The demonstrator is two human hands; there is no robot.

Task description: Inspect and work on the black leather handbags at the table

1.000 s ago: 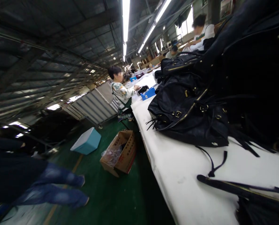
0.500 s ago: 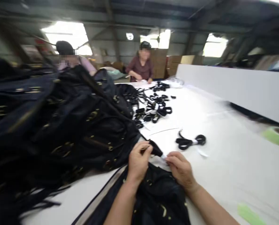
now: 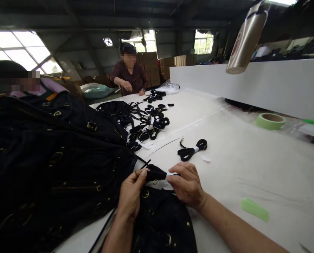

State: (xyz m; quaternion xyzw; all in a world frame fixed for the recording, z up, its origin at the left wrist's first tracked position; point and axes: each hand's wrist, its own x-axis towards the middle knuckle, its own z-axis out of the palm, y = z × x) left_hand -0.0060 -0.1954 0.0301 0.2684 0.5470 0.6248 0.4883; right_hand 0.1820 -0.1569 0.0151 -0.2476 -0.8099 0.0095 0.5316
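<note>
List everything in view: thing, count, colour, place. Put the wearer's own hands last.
black strap piece: one, black, pinched between both hands at the near table edge
black bag: one, black with brass rings, under the hands
pile of bags: several, black with brass buckles, left of the table
bundled strap: one, black with a white band, lying apart beyond the hands
strap bundles: many, black, mid-table
tape roll: one, pale green, far right
green piece: one, pale green, near right
metal bottle: one, silver, top right
table: one, white
people: two, at the far end and far left
left hand: grip on the strap piece
right hand: grip on the strap piece
</note>
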